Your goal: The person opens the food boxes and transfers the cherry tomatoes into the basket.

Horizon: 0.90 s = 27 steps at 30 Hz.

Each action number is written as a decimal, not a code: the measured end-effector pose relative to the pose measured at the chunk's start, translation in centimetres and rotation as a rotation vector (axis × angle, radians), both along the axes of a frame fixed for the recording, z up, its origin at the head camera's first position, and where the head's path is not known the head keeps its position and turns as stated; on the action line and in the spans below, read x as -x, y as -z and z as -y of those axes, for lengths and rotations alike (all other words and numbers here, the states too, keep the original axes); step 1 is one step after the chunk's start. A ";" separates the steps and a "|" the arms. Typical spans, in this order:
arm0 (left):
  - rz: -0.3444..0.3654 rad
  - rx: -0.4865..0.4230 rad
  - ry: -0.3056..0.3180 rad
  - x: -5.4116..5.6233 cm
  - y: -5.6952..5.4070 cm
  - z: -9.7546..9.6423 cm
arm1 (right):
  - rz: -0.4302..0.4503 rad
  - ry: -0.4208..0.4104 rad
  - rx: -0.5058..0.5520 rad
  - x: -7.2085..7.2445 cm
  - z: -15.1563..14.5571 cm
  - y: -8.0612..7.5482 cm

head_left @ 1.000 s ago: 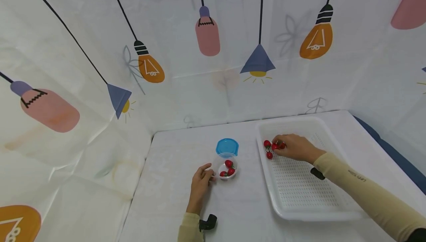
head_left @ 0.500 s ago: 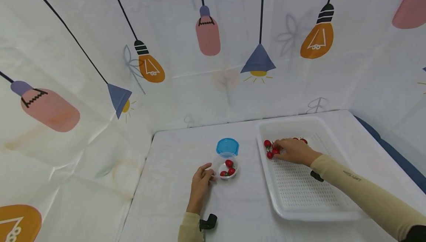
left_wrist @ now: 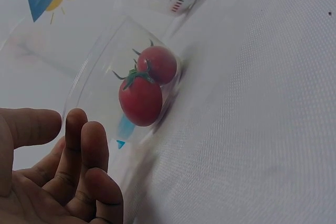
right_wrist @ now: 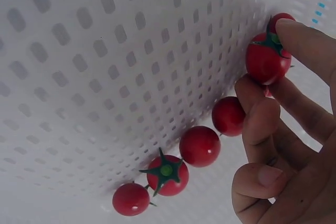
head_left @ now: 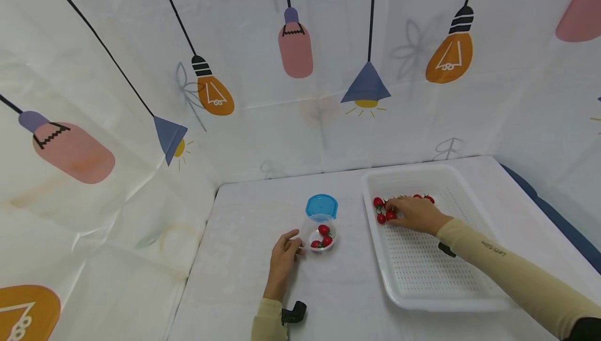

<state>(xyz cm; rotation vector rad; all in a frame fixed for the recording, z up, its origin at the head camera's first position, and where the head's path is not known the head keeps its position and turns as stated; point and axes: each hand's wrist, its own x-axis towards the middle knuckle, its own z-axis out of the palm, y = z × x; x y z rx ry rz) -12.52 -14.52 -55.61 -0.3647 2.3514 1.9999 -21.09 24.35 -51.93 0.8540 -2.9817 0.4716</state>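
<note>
In the head view my left hand (head_left: 283,258) is beside a small clear plastic cup (head_left: 306,235) holding three cherry tomatoes (head_left: 324,230). The left wrist view shows its thumb and fingertips pinching the rim of the cup (left_wrist: 100,77). My right hand (head_left: 418,216) reaches into a white perforated basket (head_left: 432,273). There, its thumb and fingers grip a red cherry tomato (right_wrist: 266,62) with a green calyx, seen in the right wrist view. Several more cherry tomatoes (right_wrist: 200,146) lie in a row past the fingers, and others (head_left: 377,202) lie by the basket's left wall.
A blue lid (head_left: 321,205) lies just behind the cup. White cloth covers the table (head_left: 235,257), and a printed white sheet (head_left: 263,137) hangs behind and to the left. The basket's raised rim (head_left: 382,270) stands right of the cup.
Over the last second my right hand has shifted slightly nearer and downward within the basket, uncovering tomatoes behind it. My left hand and the cup have stayed in place.
</note>
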 end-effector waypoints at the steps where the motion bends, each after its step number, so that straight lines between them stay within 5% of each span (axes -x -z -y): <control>1: 0.001 -0.003 0.000 0.0 0.0 0.0 | 0.000 0.002 -0.002 0.0 0.0 0.0; 14: 0.002 -0.004 -0.001 0.0 0.0 0.0 | 0.001 0.030 0.005 -0.3 0.4 -1.0; 27: -0.006 -0.015 0.004 0.1 0.1 0.0 | -0.051 0.054 0.118 -0.2 2.0 -4.9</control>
